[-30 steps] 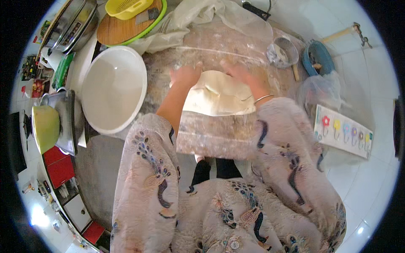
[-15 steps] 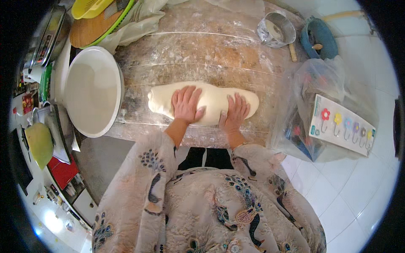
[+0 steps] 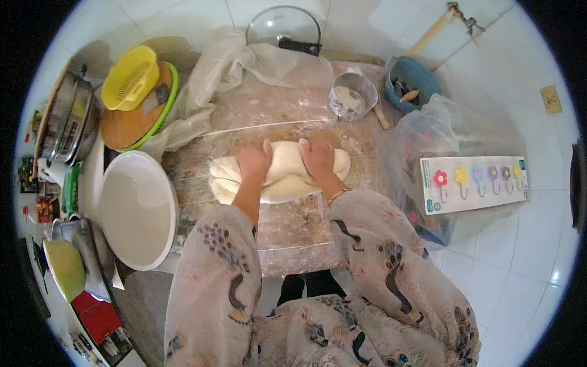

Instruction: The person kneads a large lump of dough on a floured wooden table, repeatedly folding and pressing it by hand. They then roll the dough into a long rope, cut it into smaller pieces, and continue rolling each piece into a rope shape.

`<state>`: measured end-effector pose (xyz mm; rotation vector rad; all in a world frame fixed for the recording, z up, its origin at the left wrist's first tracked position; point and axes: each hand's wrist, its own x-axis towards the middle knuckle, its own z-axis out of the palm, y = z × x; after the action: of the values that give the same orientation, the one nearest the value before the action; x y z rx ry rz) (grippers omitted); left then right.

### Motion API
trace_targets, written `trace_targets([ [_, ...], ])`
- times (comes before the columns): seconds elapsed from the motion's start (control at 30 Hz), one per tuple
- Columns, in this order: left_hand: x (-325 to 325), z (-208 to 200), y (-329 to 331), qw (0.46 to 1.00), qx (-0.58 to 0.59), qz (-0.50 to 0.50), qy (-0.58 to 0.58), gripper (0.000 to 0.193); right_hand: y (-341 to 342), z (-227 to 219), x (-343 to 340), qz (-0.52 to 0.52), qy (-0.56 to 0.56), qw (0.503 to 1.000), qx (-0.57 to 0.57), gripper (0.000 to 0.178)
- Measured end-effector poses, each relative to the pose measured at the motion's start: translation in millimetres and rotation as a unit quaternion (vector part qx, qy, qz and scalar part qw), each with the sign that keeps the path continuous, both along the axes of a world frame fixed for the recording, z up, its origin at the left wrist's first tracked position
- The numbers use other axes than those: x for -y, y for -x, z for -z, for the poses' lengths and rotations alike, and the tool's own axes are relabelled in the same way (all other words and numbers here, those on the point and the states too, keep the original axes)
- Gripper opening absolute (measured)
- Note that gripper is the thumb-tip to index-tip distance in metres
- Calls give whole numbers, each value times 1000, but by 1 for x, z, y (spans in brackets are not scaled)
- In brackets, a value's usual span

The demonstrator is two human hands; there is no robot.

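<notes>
A long, pale lump of dough [image 3: 286, 183] lies crosswise on the floury wooden board [image 3: 293, 229], with a crease along its near side and a folded left end. My left hand [image 3: 254, 160] grips the dough left of its middle, and my right hand [image 3: 318, 160] grips it on the right. Both thumbs point away from me, close to the dough's far edge. The other fingers curl over it and are partly hidden. Between the two hands, a stretch of smooth dough bulges up.
A large white basin [image 3: 137, 211] stands left of the board. Behind it are a yellow colander [image 3: 129, 79] and a round wooden board [image 3: 131, 125]. At the back right sit a flour sieve [image 3: 353, 98] and a blue bucket [image 3: 413, 82]. A hook pack [image 3: 474, 186] rests on plastic at right.
My hands have gone from lying flat on the dough to curling over its far edge, closer together. The dough looks shorter and creased. The head view has tilted up, showing more wall.
</notes>
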<state>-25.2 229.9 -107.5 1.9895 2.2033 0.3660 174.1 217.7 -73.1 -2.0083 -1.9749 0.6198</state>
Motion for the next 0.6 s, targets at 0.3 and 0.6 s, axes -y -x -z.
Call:
trace_targets([
  [0.3, 139, -93, 56, 991, -10, 43, 126, 45, 74, -28, 105, -143, -62, 988, -12, 40],
  [0.6, 232, -7, 50, 977, 76, -118, -161, 43, 66, 6, 138, -205, -175, 963, -28, 56],
])
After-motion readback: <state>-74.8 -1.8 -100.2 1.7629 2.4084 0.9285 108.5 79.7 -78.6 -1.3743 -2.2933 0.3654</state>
